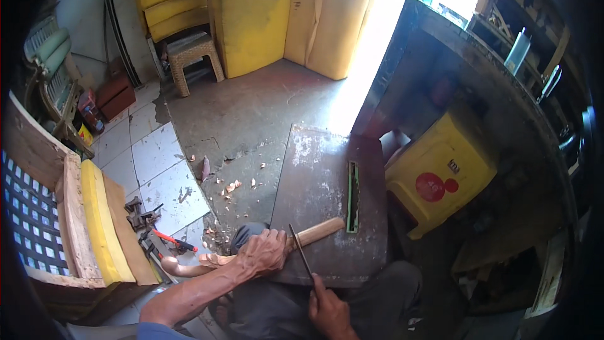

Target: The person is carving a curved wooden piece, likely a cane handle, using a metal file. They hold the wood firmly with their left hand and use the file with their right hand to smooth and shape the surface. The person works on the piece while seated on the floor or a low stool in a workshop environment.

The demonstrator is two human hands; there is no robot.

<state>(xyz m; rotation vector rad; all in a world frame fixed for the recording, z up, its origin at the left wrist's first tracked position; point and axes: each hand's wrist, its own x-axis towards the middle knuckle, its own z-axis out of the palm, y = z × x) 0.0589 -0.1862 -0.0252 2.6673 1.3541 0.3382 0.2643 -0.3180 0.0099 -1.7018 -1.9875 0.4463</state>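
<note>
My left hand (263,250) is closed over a carved piece of wood (322,230), pressing it on the dark board top of a low bench (324,179). The wood's flat end points right across the board. Its curved, rounded end sticks out left, past my forearm. In my right hand (330,311) is a long, thin, dark metal file (302,253), gripped at its lower end. The file slants across the wood, just right of my left knuckles. Beyond the flat end, a long slot with a green rim (352,198) runs through the board.
Clamps and tools, one red-handled (173,240), lie on the left by a wooden frame with woven webbing (38,201). Wood chips (233,186) litter the floor. A yellow plastic stool (434,176) lies tipped right of the bench. Yellow foam slabs (255,19) and a wicker-look stool (194,56) stand behind.
</note>
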